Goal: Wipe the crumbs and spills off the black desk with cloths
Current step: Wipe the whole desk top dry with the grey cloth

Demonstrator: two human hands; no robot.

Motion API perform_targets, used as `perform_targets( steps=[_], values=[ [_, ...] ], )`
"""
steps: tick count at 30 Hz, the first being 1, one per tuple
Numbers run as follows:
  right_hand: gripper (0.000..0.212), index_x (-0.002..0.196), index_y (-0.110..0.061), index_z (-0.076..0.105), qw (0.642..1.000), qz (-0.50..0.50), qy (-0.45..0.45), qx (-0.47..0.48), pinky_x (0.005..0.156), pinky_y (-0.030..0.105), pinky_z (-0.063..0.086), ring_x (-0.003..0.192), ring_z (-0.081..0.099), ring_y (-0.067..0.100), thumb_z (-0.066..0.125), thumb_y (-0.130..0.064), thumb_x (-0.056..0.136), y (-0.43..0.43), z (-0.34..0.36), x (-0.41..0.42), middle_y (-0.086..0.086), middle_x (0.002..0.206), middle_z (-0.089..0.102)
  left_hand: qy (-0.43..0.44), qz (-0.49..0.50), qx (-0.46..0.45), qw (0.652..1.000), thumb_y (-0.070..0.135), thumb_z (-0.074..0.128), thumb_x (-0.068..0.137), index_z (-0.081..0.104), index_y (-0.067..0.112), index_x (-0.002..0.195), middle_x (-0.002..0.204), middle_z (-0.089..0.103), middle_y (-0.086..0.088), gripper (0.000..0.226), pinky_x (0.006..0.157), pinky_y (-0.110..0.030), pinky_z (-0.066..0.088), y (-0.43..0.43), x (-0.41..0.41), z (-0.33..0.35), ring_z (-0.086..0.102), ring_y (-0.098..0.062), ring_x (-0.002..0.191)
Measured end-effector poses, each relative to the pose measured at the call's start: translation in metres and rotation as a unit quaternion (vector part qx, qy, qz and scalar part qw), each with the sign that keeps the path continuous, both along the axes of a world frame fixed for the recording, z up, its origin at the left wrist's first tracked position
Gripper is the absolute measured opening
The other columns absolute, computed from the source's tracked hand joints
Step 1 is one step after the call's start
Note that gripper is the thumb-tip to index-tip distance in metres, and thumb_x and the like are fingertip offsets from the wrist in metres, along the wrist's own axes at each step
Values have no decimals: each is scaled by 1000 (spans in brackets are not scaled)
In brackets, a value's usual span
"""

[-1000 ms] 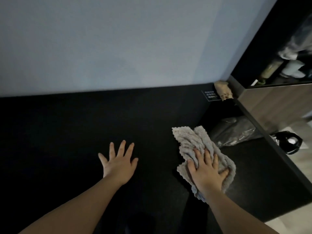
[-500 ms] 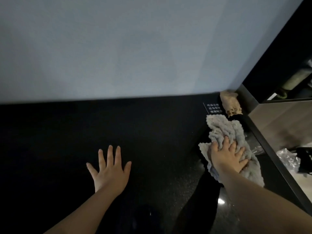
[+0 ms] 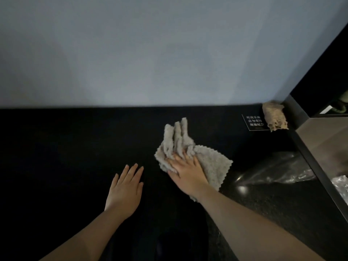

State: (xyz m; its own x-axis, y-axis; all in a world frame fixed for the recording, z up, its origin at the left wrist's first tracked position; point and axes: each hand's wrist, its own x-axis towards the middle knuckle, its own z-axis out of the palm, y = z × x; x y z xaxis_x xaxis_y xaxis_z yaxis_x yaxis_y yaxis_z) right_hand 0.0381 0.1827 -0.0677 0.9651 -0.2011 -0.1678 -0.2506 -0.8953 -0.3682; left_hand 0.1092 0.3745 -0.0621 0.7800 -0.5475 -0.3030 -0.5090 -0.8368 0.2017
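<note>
Black desk (image 3: pixel 75 147): dark, glossy toward right edge. Grey cloth (image 3: pixel 209 164): nubby, rumpled, lying on desk right of centre. Far end bunched into ridges, near part spread flat. Pressed down under right hand (image 3: pixel 188 174). Beige cloth (image 3: pixel 275 117): crumpled lump in far right corner, well apart from grey cloth.

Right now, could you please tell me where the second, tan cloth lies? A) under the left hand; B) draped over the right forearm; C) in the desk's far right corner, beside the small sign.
C: the tan cloth sits bunched in the far right corner of the black desk beside the small sign; the right hand presses the grey cloth, and the left hand lies flat on the desk.
</note>
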Motion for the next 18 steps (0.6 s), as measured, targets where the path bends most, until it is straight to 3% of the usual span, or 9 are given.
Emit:
perform_targets(
  steps=[4, 9, 16, 18],
  values=[
    [49, 148, -39, 14, 999, 27, 28, 14, 111, 34, -21, 135, -23, 3, 22, -47, 100, 35, 1, -38, -14, 157, -1, -21, -19, 24, 999, 37, 19, 101, -8, 25, 148, 157, -12, 5, 56, 116, -36, -4, 30, -30, 0, -15, -16, 143],
    [50, 148, -38, 11, 999, -7, 32, 27, 109, 31, -23, 134, -27, 2, 22, -46, 100, 78, 2, -86, -16, 156, -5, -18, -33, 9, 999, 37, 19, 101, -6, 26, 149, 157, -11, 7, 55, 115, -34, -7, 64, -61, -1, -20, -11, 139],
    [51, 148, -37, 10, 998, -55, 25, 13, 112, 35, -20, 142, -17, 8, 19, -48, 99, 171, -2, -135, -15, 157, -4, -4, -65, -21, 998, 32, 20, 102, 1, 25, 150, 158, -4, 9, 52, 114, -30, -8, 128, -109, 1, -12, -12, 144],
    [58, 148, -36, 12, 999, -46, 17, 7, 111, 35, -20, 143, -14, 11, 10, -54, 94, 206, -5, -146, -13, 157, -2, 19, -60, -52, 997, 27, 22, 102, 5, 24, 150, 157, 3, 10, 50, 114, -27, -6, 155, -123, -1, -8, -8, 144]
  ],
)
